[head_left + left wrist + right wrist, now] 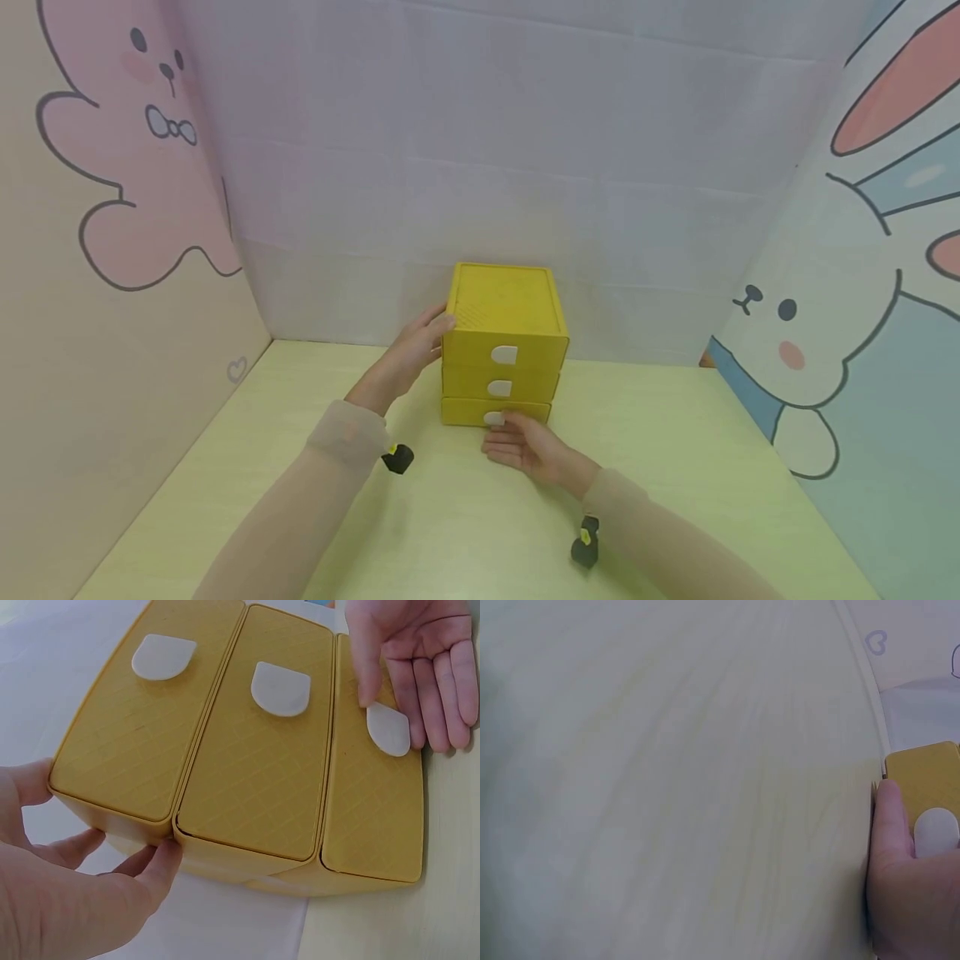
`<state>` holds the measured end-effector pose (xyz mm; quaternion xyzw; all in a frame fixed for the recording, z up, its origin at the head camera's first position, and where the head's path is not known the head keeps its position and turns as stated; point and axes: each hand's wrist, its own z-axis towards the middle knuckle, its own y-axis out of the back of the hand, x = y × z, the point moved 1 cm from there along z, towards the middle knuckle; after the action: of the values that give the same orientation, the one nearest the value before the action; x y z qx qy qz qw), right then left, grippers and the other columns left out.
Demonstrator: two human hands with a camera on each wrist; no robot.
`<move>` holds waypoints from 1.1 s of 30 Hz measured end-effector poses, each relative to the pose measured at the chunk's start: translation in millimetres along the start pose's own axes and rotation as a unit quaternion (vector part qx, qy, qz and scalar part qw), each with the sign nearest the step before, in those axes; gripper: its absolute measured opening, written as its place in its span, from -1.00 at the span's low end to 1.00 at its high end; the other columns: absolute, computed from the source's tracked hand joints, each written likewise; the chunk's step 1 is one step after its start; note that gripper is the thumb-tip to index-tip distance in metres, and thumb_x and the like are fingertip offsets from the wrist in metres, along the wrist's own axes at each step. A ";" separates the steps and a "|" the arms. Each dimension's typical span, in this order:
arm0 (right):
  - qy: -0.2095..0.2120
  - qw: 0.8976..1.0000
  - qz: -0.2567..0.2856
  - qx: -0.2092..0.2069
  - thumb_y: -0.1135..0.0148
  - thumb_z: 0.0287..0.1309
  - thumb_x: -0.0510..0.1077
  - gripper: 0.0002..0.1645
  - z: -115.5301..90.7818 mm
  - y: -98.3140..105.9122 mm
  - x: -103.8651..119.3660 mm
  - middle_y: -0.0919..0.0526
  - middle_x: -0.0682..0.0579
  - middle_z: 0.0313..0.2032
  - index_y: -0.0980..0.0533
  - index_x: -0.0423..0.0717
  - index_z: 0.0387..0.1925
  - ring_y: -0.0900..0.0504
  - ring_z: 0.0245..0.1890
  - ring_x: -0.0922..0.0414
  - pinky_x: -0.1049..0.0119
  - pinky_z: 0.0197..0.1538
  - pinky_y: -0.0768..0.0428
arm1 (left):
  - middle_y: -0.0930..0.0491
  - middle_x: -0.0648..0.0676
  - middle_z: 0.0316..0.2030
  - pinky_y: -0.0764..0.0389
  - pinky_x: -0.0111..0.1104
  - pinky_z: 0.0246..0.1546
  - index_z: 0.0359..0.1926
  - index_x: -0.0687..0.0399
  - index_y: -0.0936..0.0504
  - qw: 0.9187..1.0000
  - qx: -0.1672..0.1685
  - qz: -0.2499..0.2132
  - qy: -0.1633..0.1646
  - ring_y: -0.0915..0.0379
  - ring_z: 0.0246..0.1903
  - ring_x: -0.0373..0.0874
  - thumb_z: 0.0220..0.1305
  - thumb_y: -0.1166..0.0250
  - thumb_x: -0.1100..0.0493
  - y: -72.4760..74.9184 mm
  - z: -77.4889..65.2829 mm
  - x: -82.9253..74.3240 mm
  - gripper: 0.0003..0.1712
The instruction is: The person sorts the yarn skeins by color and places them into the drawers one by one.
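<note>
A yellow drawer box (506,300) with three stacked drawers stands against the back wall, each drawer front bearing a white tab. My left hand (408,354) rests on the box's left side near the top, its thumb at the upper front edge and its fingers spread along the side wall. Low in front, my right hand (536,450) is turned palm up with straight fingers. Its thumb tip is right at the white tab (390,731) of the bottom drawer (367,802). All three drawers look closed, with the upper ones slightly offset.
The box stands on a pale yellow-green table (645,433). A white cloth (495,133) covers the wall behind it. Side panels carry a pink bear drawing (150,167) and a white rabbit drawing (832,308). A small black device (397,458) hangs at the left cuff.
</note>
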<state>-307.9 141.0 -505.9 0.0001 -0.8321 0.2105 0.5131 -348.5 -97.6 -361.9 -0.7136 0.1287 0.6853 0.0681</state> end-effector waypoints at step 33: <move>-0.005 0.989 -0.142 0.043 0.10 0.67 0.18 -0.14 -58.2 46.8 43.0 -0.56 -0.45 0.28 -0.19 -0.50 0.52 -0.66 0.24 -0.27 -0.08 0.35 -0.62 | 0.05 -0.01 0.70 -0.02 0.02 0.67 0.73 -0.20 0.01 0.999 0.002 0.032 0.005 -0.03 0.62 0.18 0.61 -0.01 -0.37 13.0 -15.8 11.1 -0.11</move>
<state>-288.6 213.3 -463.2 0.1413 -0.8165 0.1715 0.5329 -336.6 -115.4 -371.1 -0.7120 0.1536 0.6835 0.0470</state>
